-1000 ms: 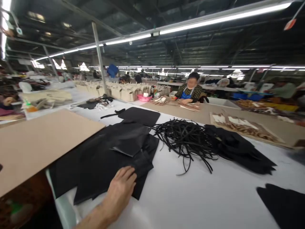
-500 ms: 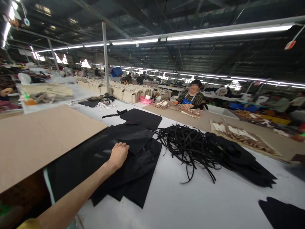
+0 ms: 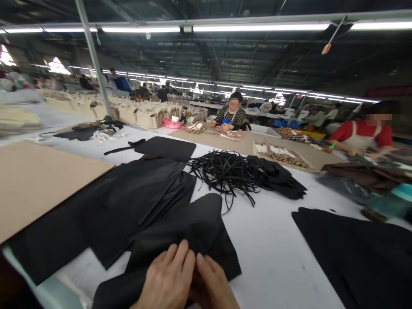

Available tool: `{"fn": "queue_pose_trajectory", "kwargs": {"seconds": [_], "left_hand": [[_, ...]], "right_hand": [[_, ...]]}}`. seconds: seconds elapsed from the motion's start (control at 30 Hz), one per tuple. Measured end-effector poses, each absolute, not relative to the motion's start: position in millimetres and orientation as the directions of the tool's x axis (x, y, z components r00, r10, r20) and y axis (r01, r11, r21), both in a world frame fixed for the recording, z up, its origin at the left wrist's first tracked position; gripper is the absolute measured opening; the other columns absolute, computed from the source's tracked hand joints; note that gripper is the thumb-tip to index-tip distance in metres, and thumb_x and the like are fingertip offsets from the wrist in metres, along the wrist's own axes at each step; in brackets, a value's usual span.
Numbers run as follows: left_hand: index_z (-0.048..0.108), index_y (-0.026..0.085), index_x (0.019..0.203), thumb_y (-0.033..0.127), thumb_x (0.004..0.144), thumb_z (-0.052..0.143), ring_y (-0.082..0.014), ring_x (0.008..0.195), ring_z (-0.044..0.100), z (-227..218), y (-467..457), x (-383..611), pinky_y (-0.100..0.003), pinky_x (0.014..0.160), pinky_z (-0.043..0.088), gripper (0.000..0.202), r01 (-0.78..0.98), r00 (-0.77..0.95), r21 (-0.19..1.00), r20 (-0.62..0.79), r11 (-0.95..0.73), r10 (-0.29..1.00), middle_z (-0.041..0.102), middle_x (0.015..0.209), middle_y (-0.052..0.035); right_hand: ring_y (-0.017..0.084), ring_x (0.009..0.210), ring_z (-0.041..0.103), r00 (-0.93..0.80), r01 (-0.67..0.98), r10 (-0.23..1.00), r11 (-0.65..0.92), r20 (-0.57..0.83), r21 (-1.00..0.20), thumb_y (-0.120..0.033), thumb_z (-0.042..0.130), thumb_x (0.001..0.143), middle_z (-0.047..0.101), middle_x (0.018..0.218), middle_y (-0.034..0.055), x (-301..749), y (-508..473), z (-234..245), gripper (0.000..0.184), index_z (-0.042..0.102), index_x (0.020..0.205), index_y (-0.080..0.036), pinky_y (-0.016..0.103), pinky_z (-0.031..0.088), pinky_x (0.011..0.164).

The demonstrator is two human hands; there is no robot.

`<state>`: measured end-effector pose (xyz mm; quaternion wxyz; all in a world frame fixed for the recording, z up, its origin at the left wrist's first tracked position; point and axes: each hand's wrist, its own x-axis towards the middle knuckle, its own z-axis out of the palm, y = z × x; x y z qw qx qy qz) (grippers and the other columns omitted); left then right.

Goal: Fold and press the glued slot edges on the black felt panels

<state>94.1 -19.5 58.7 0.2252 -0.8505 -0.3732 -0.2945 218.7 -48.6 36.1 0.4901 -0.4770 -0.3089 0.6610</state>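
Close to me, both hands meet at the near part of a black fabric piece (image 3: 174, 223), which is bent and partly raised off the table. My left hand (image 3: 170, 272) is closed on it, fingers together and knuckles up. Touching or almost touching it, my right hand (image 3: 214, 279) pinches the same piece, thumb and fingertips close together. The edge between the fingertips is mostly hidden. Just beyond and to the left lie several overlapping black sheets (image 3: 138, 189). A tangled heap of thin black straps (image 3: 225, 171) rests further out, right of centre.
A beige board (image 3: 48, 184) covers the left side. More black pieces lie in a pile (image 3: 360, 253) at right and in a smaller stack (image 3: 278, 178) beside the straps. Co-workers sit across the white table (image 3: 273, 257), near a pink basket (image 3: 173, 123).
My left hand has come back from the black sheets towards me, with one piece drawn nearer. My right hand has come into view and grips it too. The view has turned right.
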Motion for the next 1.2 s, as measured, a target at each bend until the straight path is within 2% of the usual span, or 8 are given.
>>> {"fn": "queue_pose_trajectory", "kwargs": {"seconds": [0.17, 0.3, 0.4, 0.5, 0.63, 0.9, 1.03, 1.2], "left_hand": [[0.053, 0.02, 0.074, 0.013, 0.085, 0.033, -0.0163, 0.063, 0.055, 60.9, -28.8, 103.6, -0.027, 0.057, 0.047, 0.024, 0.618, 0.486, 0.003, 0.785, -0.786, 0.385, 0.058, 0.074, -0.0033], [0.052, 0.019, 0.113, 0.033, 0.079, 0.059, -0.0281, 0.105, 0.053, 90.3, -11.3, 89.6, -0.042, 0.089, 0.046, 0.038, 0.67, 0.294, 0.274, 0.756, -0.69, 0.585, 0.057, 0.114, -0.0098], [0.051, 0.017, 0.117, 0.042, 0.073, 0.063, -0.0316, 0.106, 0.054, 115.4, 5.7, 89.4, -0.047, 0.09, 0.046, 0.052, 0.548, 0.271, 0.721, 0.326, -0.424, 0.905, 0.059, 0.113, -0.0112], [0.061, 0.015, 0.095, 0.049, 0.079, 0.055, -0.0255, 0.081, 0.061, 133.3, 14.7, 104.4, -0.036, 0.072, 0.051, 0.038, 0.263, 0.567, 0.96, -0.069, -0.101, 0.821, 0.066, 0.084, -0.0062], [0.061, 0.013, 0.077, 0.052, 0.08, 0.053, -0.0203, 0.067, 0.058, 140.1, 20.0, 130.0, -0.028, 0.06, 0.046, 0.04, 0.047, 0.555, 0.998, -0.052, 0.032, 0.83, 0.062, 0.07, -0.0035], [0.049, 0.017, 0.063, 0.047, 0.085, 0.048, -0.0128, 0.058, 0.041, 129.3, 16.7, 153.9, -0.023, 0.053, 0.033, 0.037, 0.187, 0.351, 0.943, 0.199, -0.276, 0.915, 0.049, 0.06, 0.0027], [0.046, 0.018, 0.062, 0.041, 0.086, 0.045, -0.0131, 0.058, 0.041, 135.3, 7.9, 160.2, -0.024, 0.054, 0.032, 0.033, 0.258, 0.379, 0.894, 0.255, -0.367, 0.889, 0.049, 0.06, 0.0025], [0.049, 0.018, 0.064, 0.04, 0.085, 0.046, -0.0147, 0.064, 0.044, 139.2, 2.1, 154.9, -0.024, 0.059, 0.037, 0.03, 0.173, 0.507, 0.923, 0.216, -0.344, 0.834, 0.051, 0.065, 0.0017]], "right_hand": [[0.012, 0.062, 0.053, -0.014, -0.557, 0.951, -0.264, -0.308, -0.788, -0.055, 0.071, 0.065, 0.058, 0.065, -0.0009, 237.1, -43.2, 42.3, 0.043, 0.062, 0.084, -0.018, 0.025, 0.041, 0.059], [0.009, 0.059, 0.048, -0.024, -0.404, 0.952, -0.287, -0.304, -0.869, -0.048, 0.069, 0.069, 0.053, 0.063, -0.0021, 270.6, -53.0, 67.4, 0.034, 0.059, 0.072, -0.017, 0.022, 0.038, 0.058], [0.008, 0.054, 0.046, -0.076, -0.297, 0.949, -0.315, -0.306, -0.902, -0.044, 0.065, 0.071, 0.051, 0.058, -0.0028, 289.4, -51.8, 89.0, 0.031, 0.052, 0.064, -0.017, 0.022, 0.036, 0.055], [0.007, 0.046, 0.045, -0.095, -0.181, 0.926, -0.376, -0.364, -0.909, -0.043, 0.065, 0.067, 0.05, 0.052, -0.0045, 304.0, -42.7, 105.7, 0.031, 0.048, 0.062, -0.018, 0.022, 0.033, 0.049], [0.011, 0.047, 0.052, -0.012, 0.113, 0.942, -0.332, -0.336, -0.936, -0.05, 0.056, 0.072, 0.053, 0.054, -0.0031, 319.6, -36.8, 126.3, 0.033, 0.047, 0.063, -0.019, 0.024, 0.037, 0.048], [0.028, 0.11, 0.054, 0.222, 0.842, 0.885, 0.037, 0.409, -0.538, -0.025, 0.058, 0.071, 0.054, 0.127, 0.0093, 279.1, -78.4, 99.9, 0.063, 0.038, 0.131, -0.024, 0.04, 0.048, 0.086], [0.028, 0.095, 0.06, 0.072, 0.997, 0.746, -0.028, 0.662, -0.077, -0.005, 0.045, 0.074, 0.061, 0.114, 0.0145, 265.0, -69.7, 76.4, 0.049, 0.048, 0.121, -0.019, 0.039, 0.049, 0.074], [0.02, 0.062, 0.056, -0.03, 0.999, 0.722, 0.038, 0.692, 0.004, -0.001, 0.042, 0.076, 0.063, 0.076, 0.0053, 267.2, -54.0, 90.1, 0.027, 0.059, 0.09, -0.018, 0.03, 0.04, 0.055]]}}
